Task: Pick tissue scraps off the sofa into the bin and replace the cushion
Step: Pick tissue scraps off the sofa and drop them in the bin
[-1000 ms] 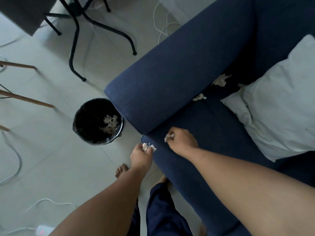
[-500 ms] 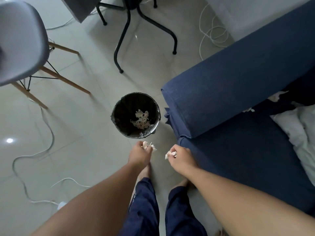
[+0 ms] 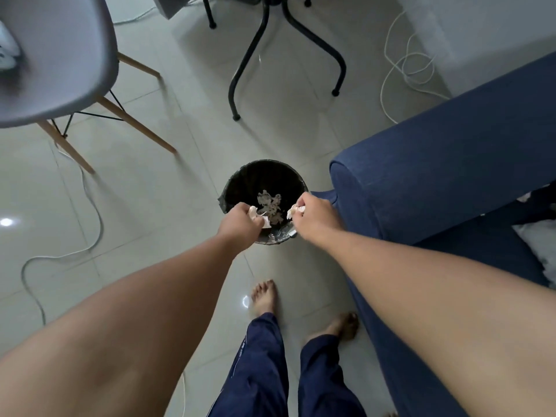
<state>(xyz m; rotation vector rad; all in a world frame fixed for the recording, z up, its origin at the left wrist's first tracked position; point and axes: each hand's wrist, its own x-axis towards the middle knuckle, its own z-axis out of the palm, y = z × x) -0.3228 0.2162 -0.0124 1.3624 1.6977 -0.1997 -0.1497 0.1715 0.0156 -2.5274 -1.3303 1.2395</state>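
Note:
A small black bin (image 3: 240,179) stands on the tiled floor beside the blue sofa (image 3: 445,176), with a heap of white tissue scraps (image 3: 268,203) at its bottom. Both hands hover over the bin's near rim. My left hand (image 3: 239,224) is closed around a crumpled white tissue scrap (image 3: 261,217). My right hand (image 3: 313,216) pinches another tissue scrap (image 3: 295,210). At the right edge a corner of the white cushion (image 3: 541,245) lies on the sofa seat, and a small white scrap (image 3: 524,197) shows by the armrest.
A grey chair with wooden legs (image 3: 60,70) stands at the upper left. Black metal table legs (image 3: 261,55) rise beyond the bin. White cables (image 3: 406,64) trail on the floor at the back right and at the left (image 3: 90,224). My bare feet (image 3: 264,296) stand near the bin.
Both hands carried their scraps from the sofa's front edge leftward to above the bin. My view swung away from the sofa toward the floor and bin.

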